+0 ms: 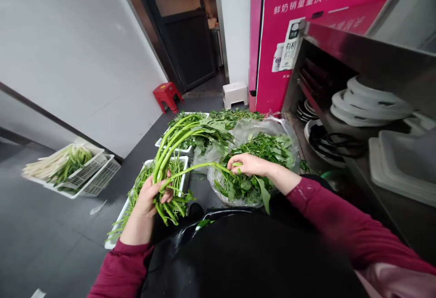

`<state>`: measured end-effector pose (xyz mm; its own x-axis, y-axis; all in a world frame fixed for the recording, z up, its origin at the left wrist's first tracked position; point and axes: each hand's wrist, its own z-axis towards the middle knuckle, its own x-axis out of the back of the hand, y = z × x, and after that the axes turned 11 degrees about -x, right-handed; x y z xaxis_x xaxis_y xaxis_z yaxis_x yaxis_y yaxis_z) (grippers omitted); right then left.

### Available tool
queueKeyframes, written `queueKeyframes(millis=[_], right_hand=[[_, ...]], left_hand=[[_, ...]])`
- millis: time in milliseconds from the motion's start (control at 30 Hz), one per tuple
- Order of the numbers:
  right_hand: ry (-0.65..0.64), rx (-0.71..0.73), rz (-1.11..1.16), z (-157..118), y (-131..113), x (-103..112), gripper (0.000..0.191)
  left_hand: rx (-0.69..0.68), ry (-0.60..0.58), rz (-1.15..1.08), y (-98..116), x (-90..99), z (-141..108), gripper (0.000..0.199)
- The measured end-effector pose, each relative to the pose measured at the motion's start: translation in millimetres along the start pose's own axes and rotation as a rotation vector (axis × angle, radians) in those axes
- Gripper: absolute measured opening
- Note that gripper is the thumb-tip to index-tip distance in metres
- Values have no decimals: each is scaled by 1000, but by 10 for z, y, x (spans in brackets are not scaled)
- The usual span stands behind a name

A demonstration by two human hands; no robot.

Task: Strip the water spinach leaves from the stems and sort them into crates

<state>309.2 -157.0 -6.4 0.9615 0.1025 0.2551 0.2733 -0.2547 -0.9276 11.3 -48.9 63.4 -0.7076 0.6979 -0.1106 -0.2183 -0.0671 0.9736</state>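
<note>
My left hand (151,194) is closed around a bunch of long-stemmed leafy greens, likely water spinach (169,146), whose stems arch up and over to the right. One stem (194,167) runs across from it to my right hand (248,165), whose fingers pinch that stem near its leafy end. Beneath my right hand lies a clear plastic bag (288,130) full of loose green leaves (262,150). Below my left hand a white basket (185,181) holds cut green stems (136,198).
More leafy greens (235,115) lie behind, partly in another white basket (185,148). Left on the floor, stacked white baskets (97,182) hold scallions (51,166). A red stool (167,96) and a white stool (235,93) stand near the door. At right, a metal shelf (361,57) holds plates (371,100).
</note>
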Motion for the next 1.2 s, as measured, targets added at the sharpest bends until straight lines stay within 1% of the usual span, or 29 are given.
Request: queueKeyframes(millis=[133,233,300,367,500,533,600,667,700,767,833,900,967,1067,1133,1200], right_hand=[[28,9,47,54,135,-45,25],[53,15,20,81,163,-35,23],[94,62,-34,100,155,-38,22],[180,122,-142,120,142,-73,20],[488,220,-555,137,158,-207,18],[543,248,-657,134,179,-234,18],[590,317,-801,124,241,-258,22],[583,401,-871,116,311,-242,26],[569,444,-875,116,342,-223,27],[546,497,-810,122,383,-177,26],[575,478,-685,136,403,-129,24],[648,420,-645,147,426,-71,23],[697,359,-769,140,465,13,20],[649,318,-1052,85,530,184,13],[615,299,-1172,40,555,316,11],[612,254,-1250,3,584,469,10]], left_hand=[[-5,-7,7,30,-44,-31,26],[10,-17,6,16,-60,-41,25],[16,-3,10,-1,-72,-41,26],[12,4,17,-14,-90,-38,26],[12,-8,12,-19,-127,-27,27],[12,-5,7,-15,-131,-25,27],[7,10,0,-5,-125,-25,26],[1,29,4,1,-110,-34,24],[2,40,11,-1,-103,-43,23],[20,62,35,-19,-103,-67,24],[50,70,58,-45,-121,-93,27],[72,62,66,-62,-144,-113,28],[68,58,53,-51,-150,-127,27],[61,43,68,16,-121,-142,24],[78,11,110,66,-105,-148,25],[88,-18,140,100,-109,-149,25]])
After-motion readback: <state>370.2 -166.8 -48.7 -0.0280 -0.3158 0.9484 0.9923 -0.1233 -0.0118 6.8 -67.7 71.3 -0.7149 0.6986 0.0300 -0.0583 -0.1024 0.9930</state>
